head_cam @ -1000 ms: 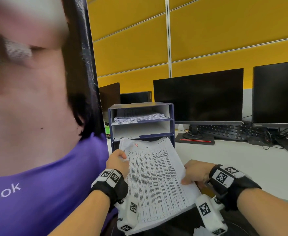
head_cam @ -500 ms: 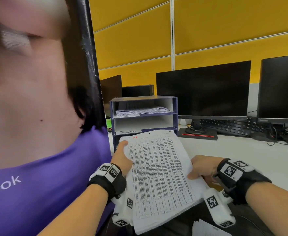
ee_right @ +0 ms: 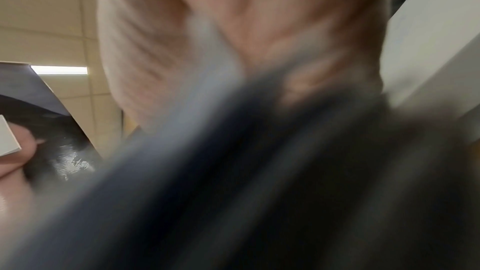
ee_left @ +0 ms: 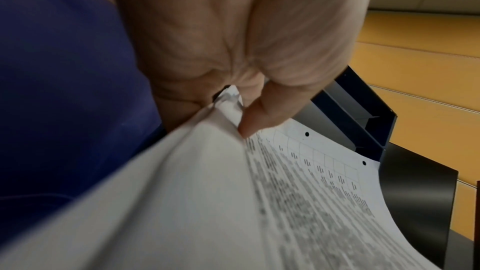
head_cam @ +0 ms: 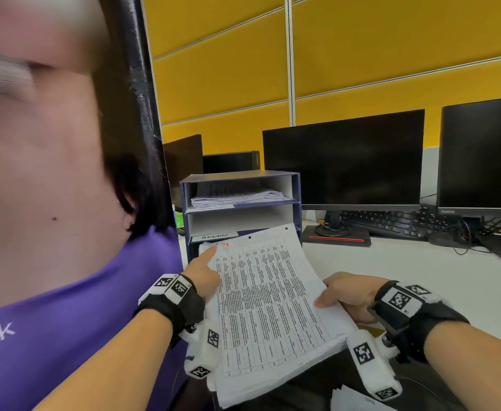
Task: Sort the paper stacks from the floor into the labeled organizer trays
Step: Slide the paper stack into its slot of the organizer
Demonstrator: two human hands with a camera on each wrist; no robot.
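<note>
Yellow partition behind, white desk (head_cam: pixel 406 271) w/ monitors (head_cam: pixel 344 161) and the organizer (head_cam: pixel 296 200) at its left end. I've got the stack (head_cam: pixel 270 307) in the air just in front of the organizer, far edge at the lowest slot, below the ADMIN label (head_cam: pixel 214 236). Left hand (head_cam: pixel 204 272) pinches the left edge, thumb on top; right hand (head_cam: pixel 348 295) grips the right edge, fingers hidden under the paper. Top tray already has papers (head_cam: pixel 237 197). Risks, as I judge: stack sags at mid, so the leading edge may catch the tray lip and crumple; thick stack could fan out if either grip loosens. Red mark up top is too small for me to read, so wrong tray is possible.
</note>
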